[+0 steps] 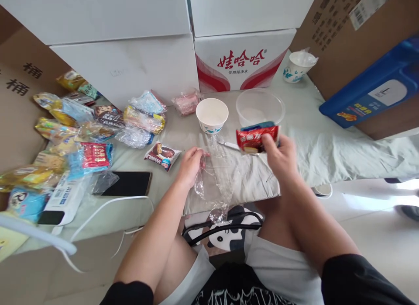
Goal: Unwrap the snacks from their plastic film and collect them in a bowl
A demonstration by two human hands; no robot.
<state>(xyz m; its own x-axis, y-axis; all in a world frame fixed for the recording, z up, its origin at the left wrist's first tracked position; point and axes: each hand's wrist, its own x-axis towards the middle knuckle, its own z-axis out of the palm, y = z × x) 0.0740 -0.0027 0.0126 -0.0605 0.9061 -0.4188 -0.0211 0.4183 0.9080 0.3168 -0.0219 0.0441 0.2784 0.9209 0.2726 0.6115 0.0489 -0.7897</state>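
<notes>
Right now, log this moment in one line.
left hand: holds clear plastic bag | right hand: holds red snack packet | paper cup behind

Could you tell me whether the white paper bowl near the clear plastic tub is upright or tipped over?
Upright. The white paper bowl rests on its base with its round rim facing up, beside the clear plastic tub.

Readable text, head view

We read red "娃哈哈" with small "饮用纯净水" under it on the white carton far centre. Brown cardboard far left carries "桶" twice in black. The brown box far right has printed characters and a barcode label, too skewed to read. Print on the red snack packet held in the right hand and on the snack packs at left is too blurred to read.
</notes>
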